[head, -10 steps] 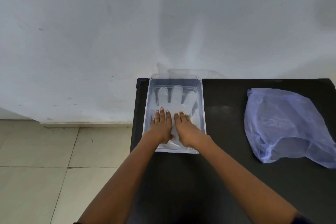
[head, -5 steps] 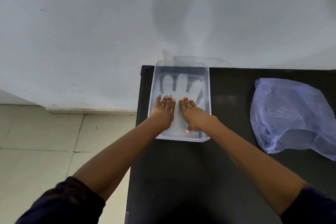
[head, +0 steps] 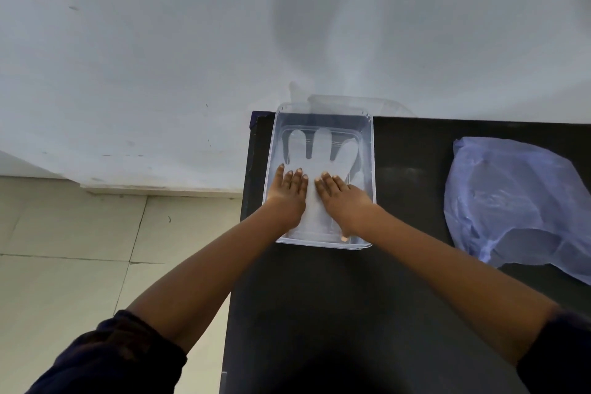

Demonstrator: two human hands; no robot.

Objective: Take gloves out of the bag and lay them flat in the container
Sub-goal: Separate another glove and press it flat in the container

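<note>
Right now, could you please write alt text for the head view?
Both hands, left and right, press a clear glove flat in a clear container on a black table; a blue bag lies to the right.

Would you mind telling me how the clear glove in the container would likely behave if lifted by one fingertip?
The glove looks like thin, see-through film, so probably floppy and very light. Both hands, left hand and right hand, press it flat in the container, suggesting it tends to crumple.
</note>
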